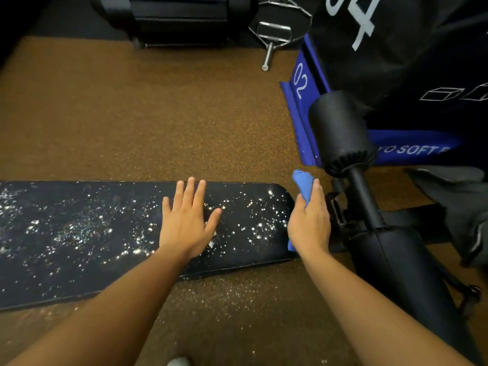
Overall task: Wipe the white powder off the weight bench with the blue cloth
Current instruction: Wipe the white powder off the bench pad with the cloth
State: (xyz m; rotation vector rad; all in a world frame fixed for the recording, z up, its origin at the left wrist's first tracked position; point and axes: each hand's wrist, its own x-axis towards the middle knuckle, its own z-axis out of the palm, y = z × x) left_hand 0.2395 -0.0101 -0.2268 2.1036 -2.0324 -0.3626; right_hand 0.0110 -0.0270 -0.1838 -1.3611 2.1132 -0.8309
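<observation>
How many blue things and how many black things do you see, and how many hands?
Blue things: 2, the blue cloth and the mat
Black things: 2, the weight bench and the foam roller
Hands: 2, left hand and right hand
Total: 6

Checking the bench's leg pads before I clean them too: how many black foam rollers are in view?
2. One roller stands beyond the bench end, right of the blue cloth; a second roller lies nearer the camera, right of the right hand. Others may be hidden.

A gym — padded weight bench, speckled rubber floor, metal cable handle, soft plyo box.
</observation>
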